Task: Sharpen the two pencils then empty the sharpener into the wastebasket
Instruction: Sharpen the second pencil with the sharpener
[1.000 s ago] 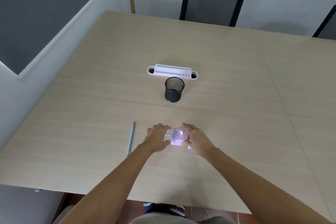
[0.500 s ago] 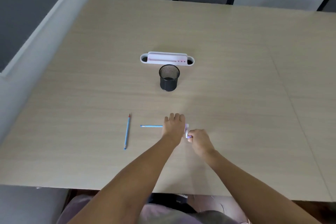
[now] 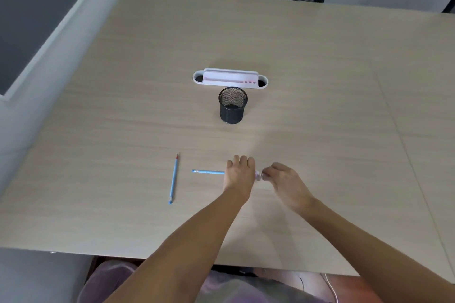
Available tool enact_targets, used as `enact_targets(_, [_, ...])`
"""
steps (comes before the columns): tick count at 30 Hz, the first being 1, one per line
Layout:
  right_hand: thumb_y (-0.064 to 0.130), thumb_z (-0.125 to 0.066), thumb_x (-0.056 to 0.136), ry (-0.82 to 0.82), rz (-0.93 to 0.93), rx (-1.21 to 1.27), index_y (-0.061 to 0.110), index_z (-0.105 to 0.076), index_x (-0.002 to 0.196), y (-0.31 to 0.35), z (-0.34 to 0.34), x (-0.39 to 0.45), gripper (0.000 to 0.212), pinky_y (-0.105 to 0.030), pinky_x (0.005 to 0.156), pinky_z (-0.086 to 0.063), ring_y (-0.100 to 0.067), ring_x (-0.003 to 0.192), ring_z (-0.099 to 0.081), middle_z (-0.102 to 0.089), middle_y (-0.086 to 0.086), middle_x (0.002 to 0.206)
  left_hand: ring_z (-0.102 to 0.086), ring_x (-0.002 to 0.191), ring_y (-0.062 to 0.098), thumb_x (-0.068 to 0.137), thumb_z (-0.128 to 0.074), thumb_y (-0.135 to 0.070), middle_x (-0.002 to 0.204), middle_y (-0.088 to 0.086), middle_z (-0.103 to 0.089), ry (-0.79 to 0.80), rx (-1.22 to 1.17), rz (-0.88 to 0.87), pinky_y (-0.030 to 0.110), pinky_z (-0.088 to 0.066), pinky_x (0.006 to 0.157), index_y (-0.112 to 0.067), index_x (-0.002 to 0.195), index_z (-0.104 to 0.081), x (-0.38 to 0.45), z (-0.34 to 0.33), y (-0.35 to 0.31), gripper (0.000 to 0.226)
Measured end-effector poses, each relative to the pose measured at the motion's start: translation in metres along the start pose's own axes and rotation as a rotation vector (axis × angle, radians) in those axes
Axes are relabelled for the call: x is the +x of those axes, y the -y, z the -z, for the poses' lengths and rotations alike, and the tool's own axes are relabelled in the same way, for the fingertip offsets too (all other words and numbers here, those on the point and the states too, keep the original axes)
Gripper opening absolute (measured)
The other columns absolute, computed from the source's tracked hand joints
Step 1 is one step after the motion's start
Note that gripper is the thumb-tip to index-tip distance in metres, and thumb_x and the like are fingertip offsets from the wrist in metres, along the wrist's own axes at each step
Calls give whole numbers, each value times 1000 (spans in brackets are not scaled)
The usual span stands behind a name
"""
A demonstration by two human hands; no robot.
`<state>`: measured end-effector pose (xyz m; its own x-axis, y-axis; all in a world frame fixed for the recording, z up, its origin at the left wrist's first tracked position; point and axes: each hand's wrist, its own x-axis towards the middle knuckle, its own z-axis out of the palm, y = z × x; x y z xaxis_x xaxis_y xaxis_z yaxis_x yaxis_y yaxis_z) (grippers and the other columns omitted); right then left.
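Head view: left hand curled over a blue pencil, which lies flat on the worktop with its eraser end sticking out left. Right hand pinches the small pink sharpener, just visible between the two hands. Second blue pencil lies loose further left, tip pointing away. Black mesh wastebasket stands upright mid-worktop, white desk organiser just behind it.
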<state>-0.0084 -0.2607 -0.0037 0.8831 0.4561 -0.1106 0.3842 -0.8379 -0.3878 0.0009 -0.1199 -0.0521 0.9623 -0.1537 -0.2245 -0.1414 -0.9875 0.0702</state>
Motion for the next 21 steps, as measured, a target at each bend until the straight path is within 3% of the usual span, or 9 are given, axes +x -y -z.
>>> enact_targets(4, [-4,-65,82,-86,-13,18,3,-66,68,-11,7,34,16,-39,56,-52,-28,65,-58,-59,-14,69,-52,95,27,74,-70,-11,103,9,-57,-9,-2,8,33,-41,75,-9,106,-45,0,0,2,41])
enact_targets(7, [5,-60,87,-56,-79,-60,4,-68,72,-19,-9,53,16,-38,59,-50,-27,79,-57,-60,-14,79,-56,85,22,69,-76,-17,93,3,-61,12,9,6,30,-44,68,-13,99,-52,-3,1,1,39])
enact_targets(10, [6,-59,81,96,-76,-159,5,-68,75,-18,-25,58,11,-32,61,-42,-28,89,-54,-61,-12,84,-56,84,21,67,-80,-21,91,2,-61,10,38,5,28,-45,69,-14,98,-51,-2,1,1,42])
enact_targets(12, [4,-67,65,163,-20,-231,9,-66,61,-15,-33,48,7,-28,57,-46,-25,75,-58,-62,-9,69,-53,90,23,70,-79,-22,98,5,-57,23,41,1,30,-43,73,-12,102,-47,-1,0,2,47])
enact_targets(15, [-5,-78,40,62,32,-237,20,-64,48,-11,-42,20,30,-21,49,-46,-17,51,-57,-57,4,50,-51,92,24,72,-76,-16,100,7,-56,20,53,9,30,-42,75,-9,104,-44,0,2,1,45])
enact_targets(17, [-6,-81,54,17,1,-106,17,-68,57,-6,-45,-2,27,-20,58,-42,-20,56,-58,-60,1,56,-51,92,24,70,-74,-10,100,8,-55,26,61,7,30,-41,75,-8,104,-44,0,3,0,45])
enact_targets(19, [-3,-72,75,-6,-36,67,10,-69,69,-4,-44,-17,14,-22,65,-45,-27,66,-57,-63,-6,67,-50,91,23,70,-75,-12,100,8,-55,26,67,17,29,-41,75,-9,104,-43,-1,3,0,47])
enact_targets(21, [0,-63,85,-56,-39,143,6,-69,77,-8,-34,-20,11,-20,69,-40,-29,73,-54,-63,-10,75,-50,92,24,69,-76,-15,101,7,-55,23,62,16,29,-41,76,-9,105,-43,-1,1,1,49])
